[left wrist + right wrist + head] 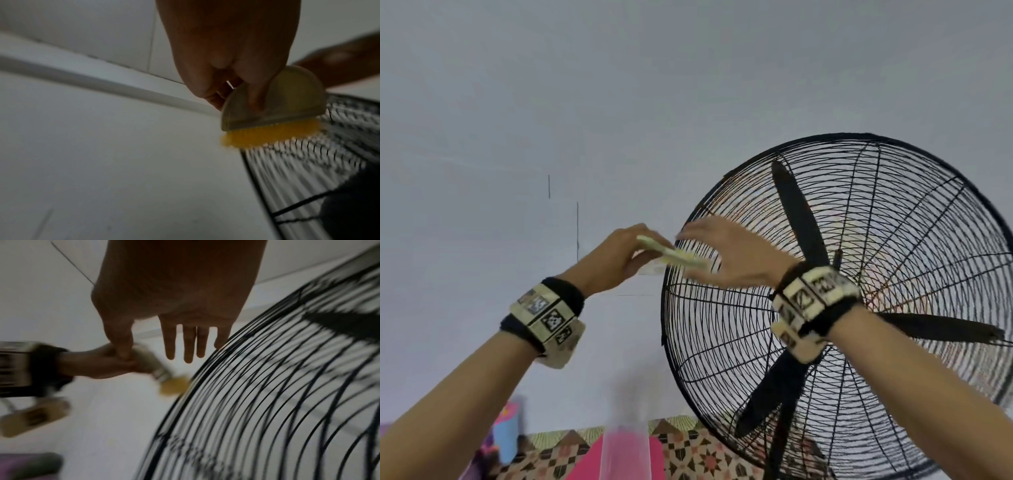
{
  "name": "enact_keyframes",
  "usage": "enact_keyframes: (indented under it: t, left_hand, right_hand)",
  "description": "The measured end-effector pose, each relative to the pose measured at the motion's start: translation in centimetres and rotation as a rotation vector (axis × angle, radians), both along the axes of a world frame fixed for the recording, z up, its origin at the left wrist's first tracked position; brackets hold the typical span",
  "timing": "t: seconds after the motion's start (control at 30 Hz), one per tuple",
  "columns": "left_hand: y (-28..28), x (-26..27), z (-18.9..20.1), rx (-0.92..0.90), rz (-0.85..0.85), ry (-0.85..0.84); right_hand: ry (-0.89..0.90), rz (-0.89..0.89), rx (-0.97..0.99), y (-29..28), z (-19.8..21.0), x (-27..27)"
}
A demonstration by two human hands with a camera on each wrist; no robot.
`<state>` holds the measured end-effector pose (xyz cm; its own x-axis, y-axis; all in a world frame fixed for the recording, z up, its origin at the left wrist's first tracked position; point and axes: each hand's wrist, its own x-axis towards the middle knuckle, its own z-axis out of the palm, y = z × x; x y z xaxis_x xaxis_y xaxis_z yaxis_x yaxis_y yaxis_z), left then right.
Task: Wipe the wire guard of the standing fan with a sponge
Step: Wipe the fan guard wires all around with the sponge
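A black standing fan fills the right of the head view; its round wire guard (726, 325) encloses dark blades (799, 209). My left hand (616, 255) grips a pale sponge with a yellow underside (674, 255), and the yellow side lies against the guard's upper left rim. From the left wrist the sponge (273, 104) shows curled fingers (255, 99) over its back and the guard (308, 159) just beneath. My right hand (726, 257) is spread with straight fingers at the same part of the rim. In the right wrist view the fingers (188, 347) are splayed beside the wires (246, 394), holding nothing.
A plain white wall (585, 102) stands behind the fan. Low in the head view lie a patterned floor (688, 452), a pink mat (585, 462) and a blurred translucent container (623, 448). Colourful objects (506, 435) sit at the lower left.
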<state>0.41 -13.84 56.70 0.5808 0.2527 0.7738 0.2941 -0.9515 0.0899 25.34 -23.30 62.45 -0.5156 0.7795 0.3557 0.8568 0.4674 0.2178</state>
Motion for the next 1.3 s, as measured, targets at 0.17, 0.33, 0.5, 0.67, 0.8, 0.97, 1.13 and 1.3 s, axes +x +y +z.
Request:
enact_keyframes:
  t: [0.17, 0.33, 0.5, 0.67, 0.8, 0.97, 1.13, 1.3]
  left_hand:
    - [-1.0, 3.9, -4.2, -0.314, 0.000, -0.357]
    - [-0.4, 6.6, -10.2, -0.907, -0.033, -0.197]
    - [-0.8, 7.6, -12.4, -0.959, -0.156, -0.377]
    - [-0.9, 7.5, -13.1, -0.979, -0.176, -0.420]
    - [-0.6, 7.8, -13.0, -0.975, -0.175, -0.422]
    - [-0.3, 7.7, -13.1, -0.996, -0.174, -0.412]
    - [-0.3, 7.9, -13.0, -0.981, -0.180, -0.402]
    - [-0.4, 7.8, -12.8, -0.995, -0.207, -0.411]
  right_hand:
    - [0.372, 0.113, 0.398, 0.1, -4.5, 0.4]
    - [0.346, 0.120, 0.799, -0.6, -3.8, 2.1]
    - [-0.116, 0.252, 0.489, -1.1, -10.1, 1.1]
    - [0.295, 0.141, 0.695, -1.3, -6.6, 2.1]
    - [0.176, 0.181, 0.577, -1.6, -8.7, 1.9]
    - [0.254, 0.147, 0.571, -1.6, -8.7, 3.6]
    - [0.373, 0.071, 0.660, -1.8, -9.1, 4.6]
    - [0.275, 0.129, 0.513, -3.0, -10.3, 5.4]
